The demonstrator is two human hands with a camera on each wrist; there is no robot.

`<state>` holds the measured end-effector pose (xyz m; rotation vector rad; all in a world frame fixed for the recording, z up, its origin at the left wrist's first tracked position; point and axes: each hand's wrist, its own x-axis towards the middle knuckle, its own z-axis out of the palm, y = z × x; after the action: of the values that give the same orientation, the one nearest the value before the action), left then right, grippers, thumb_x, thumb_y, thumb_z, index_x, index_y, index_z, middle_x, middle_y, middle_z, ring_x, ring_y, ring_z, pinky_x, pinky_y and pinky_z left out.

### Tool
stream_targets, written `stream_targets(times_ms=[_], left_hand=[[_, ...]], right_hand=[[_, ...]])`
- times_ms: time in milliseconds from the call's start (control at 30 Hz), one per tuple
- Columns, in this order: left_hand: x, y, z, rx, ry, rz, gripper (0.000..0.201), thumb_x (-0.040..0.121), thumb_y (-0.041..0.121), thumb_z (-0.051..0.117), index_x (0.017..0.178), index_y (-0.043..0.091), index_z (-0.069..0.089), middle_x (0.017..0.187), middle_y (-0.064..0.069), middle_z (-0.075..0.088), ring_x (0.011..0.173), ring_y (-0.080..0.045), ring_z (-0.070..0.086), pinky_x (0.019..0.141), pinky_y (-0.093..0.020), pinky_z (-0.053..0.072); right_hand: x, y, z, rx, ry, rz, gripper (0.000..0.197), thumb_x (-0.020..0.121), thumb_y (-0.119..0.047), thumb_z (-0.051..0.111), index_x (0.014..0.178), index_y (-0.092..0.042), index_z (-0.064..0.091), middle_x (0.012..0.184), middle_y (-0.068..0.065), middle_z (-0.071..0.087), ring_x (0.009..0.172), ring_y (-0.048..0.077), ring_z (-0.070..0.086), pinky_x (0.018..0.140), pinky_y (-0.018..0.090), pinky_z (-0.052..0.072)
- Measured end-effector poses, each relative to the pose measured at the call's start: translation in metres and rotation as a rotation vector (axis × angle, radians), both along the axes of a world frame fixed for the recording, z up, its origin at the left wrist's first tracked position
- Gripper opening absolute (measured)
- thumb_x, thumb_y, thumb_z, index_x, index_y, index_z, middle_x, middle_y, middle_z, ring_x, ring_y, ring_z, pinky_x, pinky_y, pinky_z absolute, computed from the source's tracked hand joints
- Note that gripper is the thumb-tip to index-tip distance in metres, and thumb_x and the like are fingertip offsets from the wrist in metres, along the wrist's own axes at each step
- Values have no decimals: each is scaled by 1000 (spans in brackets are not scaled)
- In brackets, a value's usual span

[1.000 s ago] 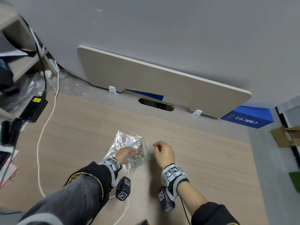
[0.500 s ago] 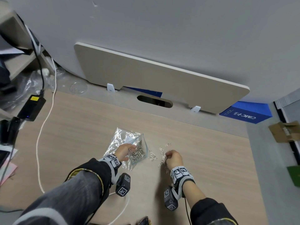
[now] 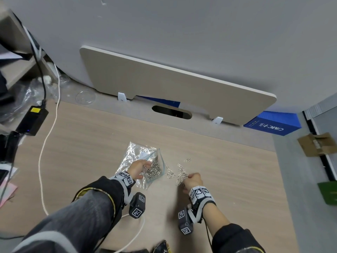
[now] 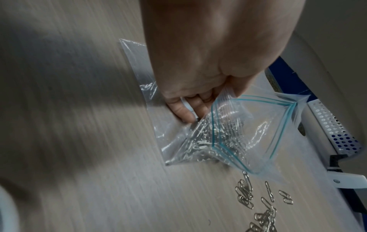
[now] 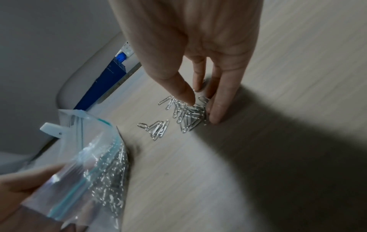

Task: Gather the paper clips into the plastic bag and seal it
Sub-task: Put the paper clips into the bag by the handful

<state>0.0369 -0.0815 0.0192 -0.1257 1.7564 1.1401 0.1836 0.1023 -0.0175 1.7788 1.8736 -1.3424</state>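
Left hand [image 3: 139, 168]: pinching plastic bag [image 4: 228, 133] mouth, holding it agape on counter [image 3: 91, 152].
Right hand [image 5: 190, 51]: fingers closing round loose paper clips [image 5: 188, 114], just beside bag.

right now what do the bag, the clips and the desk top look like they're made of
Bag: thin clear plastic film, glossy; it crinkles, glints, and has a teal zip strip at the mouth.
Clips: bent wire, shiny silver, probably steel; whether plated cannot be told.
Desk top: pale wood grain, matte, likely laminate rather than solid wood.
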Motion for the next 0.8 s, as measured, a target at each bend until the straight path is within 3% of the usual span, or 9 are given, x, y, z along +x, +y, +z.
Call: stream_targets(times_ms=[100, 167, 233, 333, 400, 467, 633, 800], left_hand=[[-1, 2, -3, -1, -28, 37, 34, 92, 13, 52, 124, 4, 57, 134, -16, 53, 92, -18, 53, 99, -45, 44], [-2, 3, -4, 5, -65, 91, 38, 89, 17, 57, 124, 3, 56, 135, -17, 52, 81, -11, 53, 99, -46, 42], [-2, 4, -3, 10, -72, 101, 39, 88, 18, 57, 124, 3, 56, 136, -17, 52, 80, -10, 53, 97, -45, 42], [-2, 4, -2, 12, -77, 106, 41, 87, 18, 58, 125, 3, 56, 136, -17, 52, 86, -13, 54, 95, -44, 42], [-3, 4, -1, 15, -78, 98, 41, 87, 20, 58, 125, 4, 56, 136, -17, 52, 93, -16, 53, 95, -44, 42], [-3, 4, -1, 12, -71, 88, 40, 88, 21, 57, 124, 4, 56, 136, -17, 52, 103, -20, 51, 96, -44, 42], [0, 1, 0, 7, -17, 32, 30, 95, 16, 44, 118, 7, 61, 131, -12, 56, 108, -22, 49, 96, -42, 45], [0, 2, -1, 2, -23, 53, 32, 95, 19, 44, 117, 6, 63, 128, -11, 57, 108, -24, 49, 95, -41, 46]], right_hand=[[-3, 3, 6, -17, 131, -56, 21, 78, 3, 52, 81, -17, 53, 105, 22, 64, 69, 31, 63, 56, 39, 57], [0, 8, 8, 122, 169, 37, 22, 79, 3, 49, 79, -18, 56, 100, 16, 66, 75, 31, 65, 67, 44, 59], [6, 10, 16, 293, 99, 291, 18, 80, -4, 56, 91, -17, 57, 105, 11, 61, 87, 29, 64, 82, 41, 55], [11, 5, 23, 382, -64, 596, 49, 74, -31, 73, 115, -19, 48, 117, 6, 43, 103, 29, 57, 87, 35, 48], [9, -2, 26, 365, -128, 657, 72, 65, -48, 79, 120, -18, 44, 119, 6, 39, 109, 30, 51, 88, 37, 47], [4, -7, 24, 360, -143, 658, 79, 61, -53, 80, 119, -14, 43, 119, 7, 39, 111, 30, 50, 88, 38, 47], [-6, -10, 15, 360, -102, 647, 56, 74, -36, 77, 113, -12, 45, 118, 9, 42, 106, 34, 55, 87, 40, 49], [-9, -6, 9, 405, -71, 675, 23, 87, -17, 61, 107, -10, 51, 115, 10, 49, 98, 32, 60, 78, 36, 48]])
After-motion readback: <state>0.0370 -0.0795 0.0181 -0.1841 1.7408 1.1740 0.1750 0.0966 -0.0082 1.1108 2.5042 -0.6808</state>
